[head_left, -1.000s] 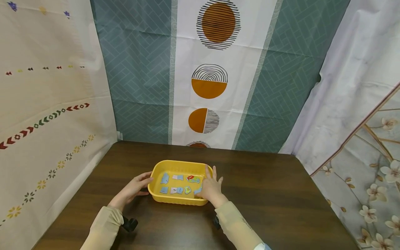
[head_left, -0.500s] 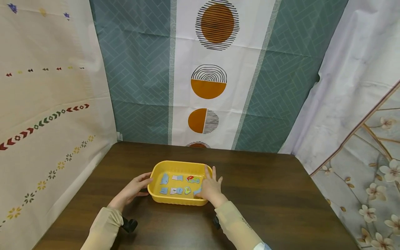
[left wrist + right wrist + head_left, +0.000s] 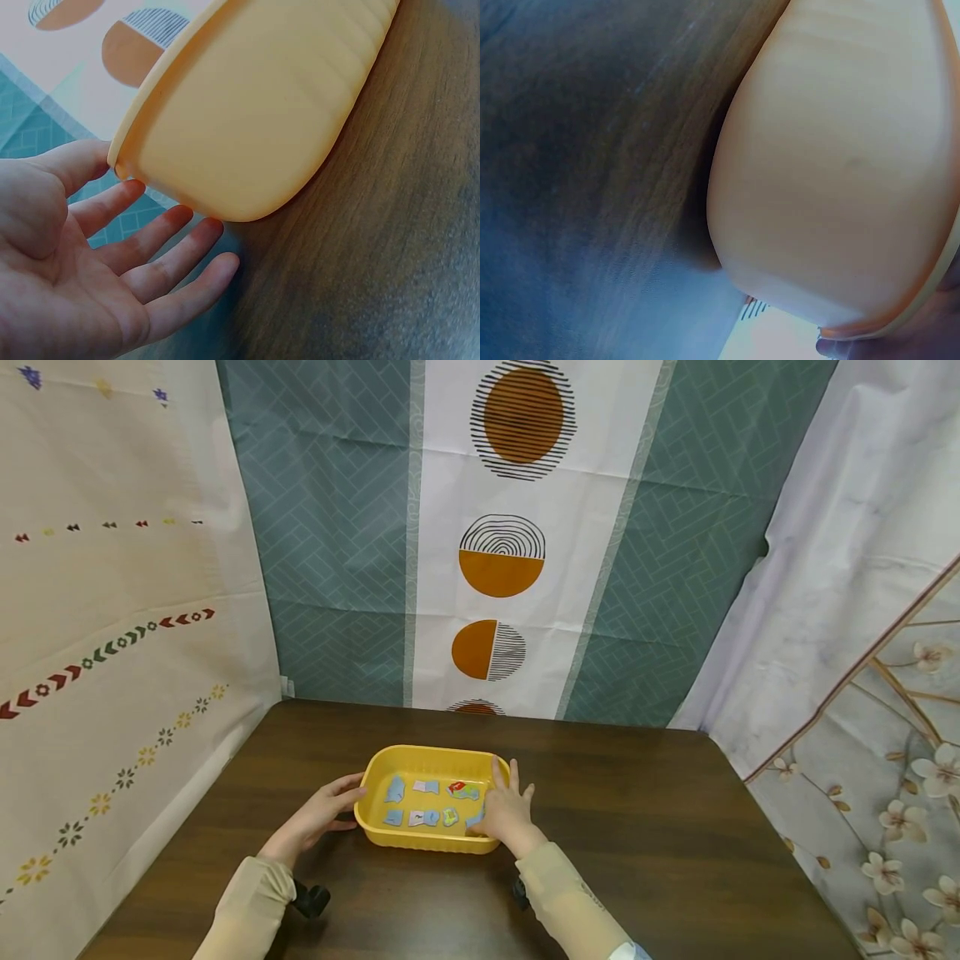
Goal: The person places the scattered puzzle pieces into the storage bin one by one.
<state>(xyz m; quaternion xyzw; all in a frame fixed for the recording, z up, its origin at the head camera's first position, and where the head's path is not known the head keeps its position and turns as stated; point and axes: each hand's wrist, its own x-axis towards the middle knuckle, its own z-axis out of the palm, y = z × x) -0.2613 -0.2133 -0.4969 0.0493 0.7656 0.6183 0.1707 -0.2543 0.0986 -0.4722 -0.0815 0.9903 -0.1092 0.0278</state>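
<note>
A yellow plastic basket (image 3: 427,842) sits on the table with several small flat puzzle pieces inside. Among them are a blue piece (image 3: 395,789), a pink-and-blue piece (image 3: 423,817), a red-and-green piece (image 3: 463,790) and a yellow-green piece (image 3: 450,817). My left hand (image 3: 318,810) rests at the basket's left end; in the left wrist view its thumb meets the rim and its loosely spread fingers touch the outer wall. Over the right end lies my right hand (image 3: 508,814), fingers spread at the rim, thumb inside beside a blue piece (image 3: 474,819). Its palm side is hidden.
The dark wooden table (image 3: 637,843) extends around the basket. A green-and-white patterned cloth (image 3: 337,527) hangs behind it, with a cream cloth (image 3: 127,652) at the left and a floral one (image 3: 862,827) at the right. Black straps (image 3: 311,899) show under the wrists.
</note>
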